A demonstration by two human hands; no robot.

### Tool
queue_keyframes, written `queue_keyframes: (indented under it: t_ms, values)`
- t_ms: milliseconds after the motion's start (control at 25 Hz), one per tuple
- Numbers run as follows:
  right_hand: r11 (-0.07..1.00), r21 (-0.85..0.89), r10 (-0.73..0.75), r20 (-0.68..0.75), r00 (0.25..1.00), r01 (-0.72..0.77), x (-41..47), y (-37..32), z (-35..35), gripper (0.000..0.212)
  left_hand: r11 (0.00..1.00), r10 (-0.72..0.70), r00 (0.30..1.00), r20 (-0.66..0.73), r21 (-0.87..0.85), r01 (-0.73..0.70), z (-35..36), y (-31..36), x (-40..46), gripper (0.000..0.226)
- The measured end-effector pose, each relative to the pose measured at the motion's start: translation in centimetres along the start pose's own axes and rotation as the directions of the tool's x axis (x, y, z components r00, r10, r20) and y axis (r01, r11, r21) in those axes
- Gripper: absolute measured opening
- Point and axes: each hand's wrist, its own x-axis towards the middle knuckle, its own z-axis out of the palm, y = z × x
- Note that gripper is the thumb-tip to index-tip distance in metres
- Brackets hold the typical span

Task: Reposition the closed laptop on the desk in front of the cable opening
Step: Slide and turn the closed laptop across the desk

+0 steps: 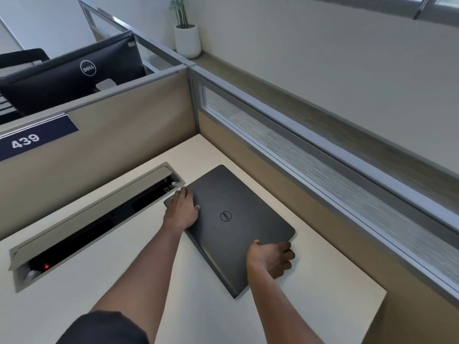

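A closed dark grey laptop (231, 224) with a round logo on its lid lies flat on the pale off-white desk (323, 306), set at a slant to the desk edges. Its far-left corner sits just beside the right end of the long rectangular cable opening (99, 227), a grey-framed slot with its hinged flap raised and a small red light glowing in the dark interior near its left end. Most of the laptop lies to the right of that opening, nearer the beige side partition with the frosted glass strip (323, 167).

The left hand (182, 211) rests palm-down on the laptop's far-left corner, its fingers fairly close together and curled over the edge that faces the opening, the thumb lying on the lid. The right hand (272, 259) grips the near-right side of the laptop: the thumb presses on top of the lid while the fingers curl down around the edge; whether they reach beneath it cannot be told. Both bare forearms stretch across the desk, and a dark sleeve (106, 328) shows at the lower left.

Behind the desk stands a beige partition carrying a navy plate marked 439 (32, 140). Beyond it the back of a black monitor (74, 73) is visible, and a white pot with a thin green plant (187, 38) stands on the ledge.
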Motion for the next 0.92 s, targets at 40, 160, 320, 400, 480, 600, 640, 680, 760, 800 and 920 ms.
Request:
queue_keyframes:
  t_ms: [40,160,320,400,480,600,640,680,760,800,920]
  values:
    - [1.000,0.004,0.008,-0.007,1.000,-0.008,0.1,-0.1,0.1,0.078,1.000,-0.006,1.000,-0.007,0.010,0.006,-0.1,-0.1,0.6,0.051]
    - [1.000,0.001,0.021,-0.019,1.000,-0.021,0.0,-0.4,0.3,0.078,0.999,-0.040,0.999,0.006,-0.010,0.040,-0.3,-0.5,2.1,0.050]
    - [0.999,0.000,0.038,-0.023,0.999,-0.038,0.1,-0.4,0.6,0.076,0.996,-0.092,0.996,0.005,-0.013,0.092,-0.3,-0.7,3.0,0.055]
    - [0.998,0.017,0.068,0.007,0.998,-0.068,0.4,-0.5,0.2,0.073,0.994,-0.110,0.994,-0.003,-0.021,0.110,-0.7,-0.6,3.2,0.055]
    - [0.992,0.049,0.112,0.040,0.993,-0.114,0.9,-0.7,-0.3,0.071,0.990,-0.133,0.991,-0.006,-0.035,0.133,-1.1,-0.5,3.5,0.052]
    - [0.987,0.061,0.142,0.068,0.988,-0.147,1.4,-0.9,-0.9,0.072,0.984,-0.172,0.985,0.003,-0.048,0.172,-1.3,-0.4,3.9,0.052]
    - [0.988,0.053,0.139,0.076,0.987,-0.143,1.5,-0.9,-1.0,0.073,0.982,-0.183,0.983,0.001,-0.048,0.183,-1.3,-0.4,4.1,0.053]
    - [0.989,0.050,0.135,0.085,0.987,-0.139,1.6,-0.9,-1.0,0.073,0.978,-0.200,0.980,0.001,-0.056,0.200,-1.3,-0.4,4.2,0.055]
    - [0.987,0.051,0.144,0.107,0.984,-0.151,1.9,-1.0,-1.2,0.071,0.961,-0.257,0.966,0.023,-0.101,0.259,-1.4,0.0,4.6,0.063]
    - [0.985,0.053,0.156,0.118,0.981,-0.164,2.2,-1.0,-1.3,0.072,0.944,-0.300,0.953,0.038,-0.132,0.302,-1.4,0.2,4.7,0.069]
    - [0.979,0.042,0.191,0.151,0.970,-0.199,3.2,-1.3,-1.9,0.074,0.897,-0.404,0.912,0.073,-0.164,0.410,-1.1,0.2,4.9,0.080]
